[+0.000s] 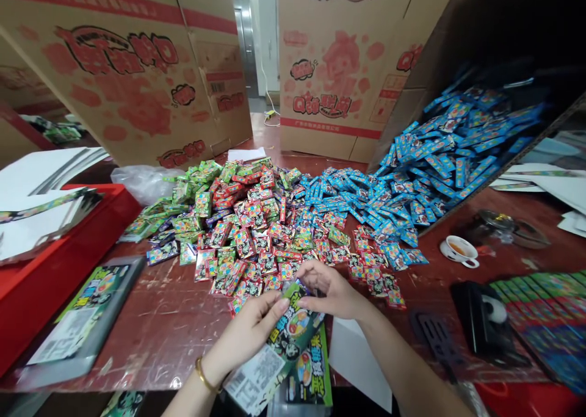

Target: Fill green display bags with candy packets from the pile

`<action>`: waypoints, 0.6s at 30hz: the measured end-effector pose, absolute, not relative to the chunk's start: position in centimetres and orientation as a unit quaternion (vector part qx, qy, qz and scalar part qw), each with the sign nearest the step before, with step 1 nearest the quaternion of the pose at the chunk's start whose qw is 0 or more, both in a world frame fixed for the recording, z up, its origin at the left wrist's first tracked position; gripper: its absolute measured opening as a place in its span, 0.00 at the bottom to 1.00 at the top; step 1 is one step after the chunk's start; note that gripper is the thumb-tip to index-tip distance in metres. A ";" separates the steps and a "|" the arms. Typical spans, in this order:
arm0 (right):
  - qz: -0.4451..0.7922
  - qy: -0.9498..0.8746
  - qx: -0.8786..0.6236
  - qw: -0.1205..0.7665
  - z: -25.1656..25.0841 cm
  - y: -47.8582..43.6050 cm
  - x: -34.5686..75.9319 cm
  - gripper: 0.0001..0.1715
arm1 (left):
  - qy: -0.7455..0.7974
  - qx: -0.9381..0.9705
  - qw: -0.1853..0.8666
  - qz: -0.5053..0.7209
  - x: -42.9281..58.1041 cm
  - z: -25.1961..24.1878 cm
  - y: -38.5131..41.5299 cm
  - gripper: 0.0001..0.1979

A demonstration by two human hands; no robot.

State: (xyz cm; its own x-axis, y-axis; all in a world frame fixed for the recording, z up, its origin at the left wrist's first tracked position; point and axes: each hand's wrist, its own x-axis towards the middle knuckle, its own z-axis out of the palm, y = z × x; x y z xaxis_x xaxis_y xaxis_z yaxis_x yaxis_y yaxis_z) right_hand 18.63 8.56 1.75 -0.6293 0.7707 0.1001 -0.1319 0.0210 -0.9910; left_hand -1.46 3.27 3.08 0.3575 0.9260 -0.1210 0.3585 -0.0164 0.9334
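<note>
My left hand (259, 325) grips the left side of a printed plastic bag (290, 328), green and black with a white label near its lower end. The bag is tilted, its top pointing away from me. At its upper right edge my right hand (334, 292) is closed, with the thumb against the bag and the fingers bent over its top. Something small and dark shows between those fingers, too hidden to name. Beneath lies another green-edged printed bag (315, 368). Just beyond my hands spreads a pile of small candy boxes (260, 228) in red, green and purple.
Blue candy boxes (439, 154) spill from a tipped carton (499, 179) at right. Tall cartons (137, 69) stand behind. A red tray (59, 252) and stacked printed bags (91, 310) lie left. A teacup (459, 251) and black tape dispenser (480, 325) sit right.
</note>
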 end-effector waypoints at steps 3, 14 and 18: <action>0.642 -0.636 -0.253 0.344 1.9 8.7 18.8 0.19 | 0.485 0.663 0.499 0.277 -1.4 3.3 3.3 0.18; 0.512 -0.745 -0.281 0.322 1.3 7.6 19.9 0.06 | 0.468 0.649 0.544 0.253 -0.4 1.2 2.1 0.21; 0.498 -0.737 -0.316 0.331 1.4 7.8 20.5 0.05 | 0.476 0.613 0.566 0.277 0.0 0.4 2.6 0.23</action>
